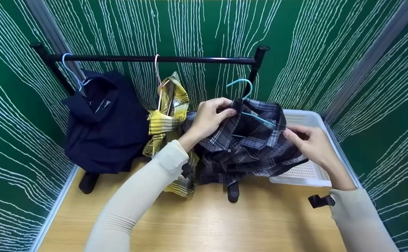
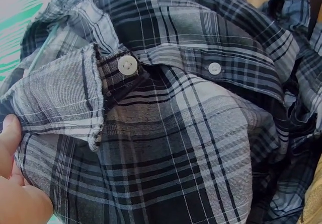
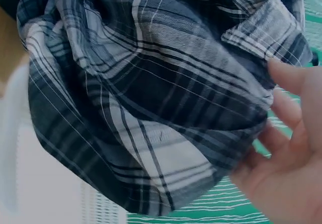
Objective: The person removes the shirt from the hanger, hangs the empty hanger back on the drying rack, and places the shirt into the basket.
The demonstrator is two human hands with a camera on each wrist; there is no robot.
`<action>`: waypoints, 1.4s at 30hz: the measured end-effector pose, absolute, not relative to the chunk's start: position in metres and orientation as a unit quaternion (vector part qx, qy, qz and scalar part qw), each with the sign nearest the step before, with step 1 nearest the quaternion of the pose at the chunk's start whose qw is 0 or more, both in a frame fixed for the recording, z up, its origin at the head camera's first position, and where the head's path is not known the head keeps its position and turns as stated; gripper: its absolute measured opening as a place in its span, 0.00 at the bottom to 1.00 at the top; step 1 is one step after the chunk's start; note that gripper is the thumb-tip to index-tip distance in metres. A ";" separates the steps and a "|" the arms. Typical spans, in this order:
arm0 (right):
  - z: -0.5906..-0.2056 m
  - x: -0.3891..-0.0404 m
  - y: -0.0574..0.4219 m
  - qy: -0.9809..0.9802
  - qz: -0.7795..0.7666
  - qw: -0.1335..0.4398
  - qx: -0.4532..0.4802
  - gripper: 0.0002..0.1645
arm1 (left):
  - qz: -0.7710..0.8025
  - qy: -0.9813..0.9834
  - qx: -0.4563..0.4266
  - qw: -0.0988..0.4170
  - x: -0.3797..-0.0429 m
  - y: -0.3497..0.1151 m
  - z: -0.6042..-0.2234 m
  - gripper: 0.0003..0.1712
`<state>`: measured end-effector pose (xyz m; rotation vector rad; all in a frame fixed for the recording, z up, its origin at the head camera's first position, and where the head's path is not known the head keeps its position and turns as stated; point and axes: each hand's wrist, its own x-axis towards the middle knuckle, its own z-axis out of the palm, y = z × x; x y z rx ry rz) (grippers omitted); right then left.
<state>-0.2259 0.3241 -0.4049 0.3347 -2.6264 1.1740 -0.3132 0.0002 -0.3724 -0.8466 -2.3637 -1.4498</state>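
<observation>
A dark plaid shirt (image 1: 253, 154) with white buttons hangs between my two hands, a light blue hanger (image 1: 258, 119) inside its collar. The hanger's hook rises above the collar, just below the right end of the rack's bar. My left hand (image 1: 212, 115) pinches one side of the collar between thumb and fingers. On the other side, my right hand (image 1: 307, 141) pinches the collar and shoulder cloth. In the left wrist view, a collar flap (image 2: 60, 93) stands out near the thumb. The right wrist view shows the right fingers (image 3: 282, 108) at the shirt's shoulder.
A black clothes rack (image 1: 126, 58) carries a navy shirt (image 1: 112, 140) on a blue hanger at left and a yellow plaid shirt (image 1: 167, 122) on a pink hanger mid-bar. Behind the plaid shirt is a white basket (image 1: 316, 119). The wooden table (image 1: 189, 224) lies below, green patterned walls around.
</observation>
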 end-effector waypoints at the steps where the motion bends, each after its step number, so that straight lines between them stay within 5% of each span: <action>1: -0.401 -0.223 0.322 -0.903 0.398 0.124 0.109 0.24 | -0.497 -0.809 -0.288 0.122 -0.313 0.000 -0.372 0.10; 12: -0.364 -0.222 0.283 -0.924 0.367 0.085 0.060 0.47 | -0.496 -0.813 -0.279 0.125 -0.311 0.002 -0.371 0.11; 23: -0.377 -0.244 0.292 -0.956 0.292 0.037 0.001 0.42 | -0.501 -0.808 -0.286 0.121 -0.311 -0.003 -0.372 0.12; 35: -0.383 -0.244 0.319 -0.968 0.240 -0.072 0.016 0.49 | -0.483 -0.818 -0.293 0.108 -0.309 -0.002 -0.373 0.11; 42: -0.386 -0.241 0.327 -0.966 0.246 -0.082 0.022 0.43 | -0.484 -0.817 -0.293 0.109 -0.310 -0.002 -0.372 0.10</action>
